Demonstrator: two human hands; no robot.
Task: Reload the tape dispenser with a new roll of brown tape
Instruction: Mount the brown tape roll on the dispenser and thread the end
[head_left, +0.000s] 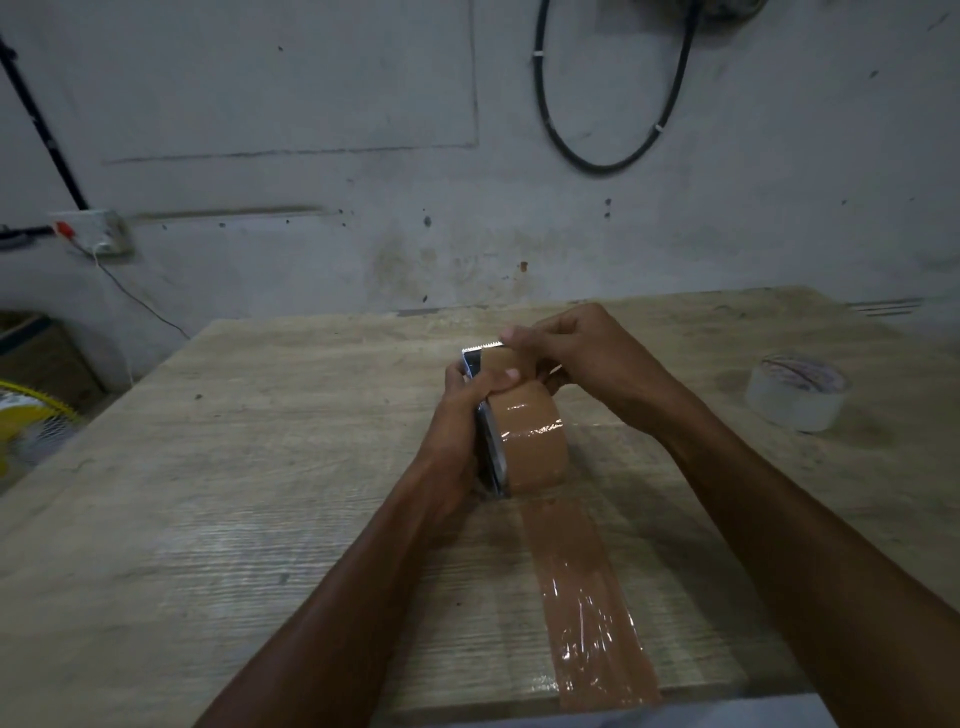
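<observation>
The roll of brown tape sits in the metal tape dispenser, and the two stand together on edge near the middle of the wooden table. The dispenser's flat side plate lies against the left face of the roll, and its serrated cutting edge shows at the far end, just beyond the roll. A flap of brown tape runs up from the top of the roll towards that toothed edge.

The left hand is closed around the dispenser from the left side, with the thumb laid over the top of the roll and the fingers wrapped on the plate. The right hand is on the far right of the roll, curled, with thumb and forefinger pinched on the loose end of tape beside the teeth.

Nearer the camera than the roll, a long strip of brown tape is stuck flat on the table and runs to the near edge, wrinkled and shiny. Well to the right of the roll lies a roll of clear tape, flat on the table. Behind the table is a grey wall, with a loop of black cable hanging above the roll and a white socket box far to its left.
</observation>
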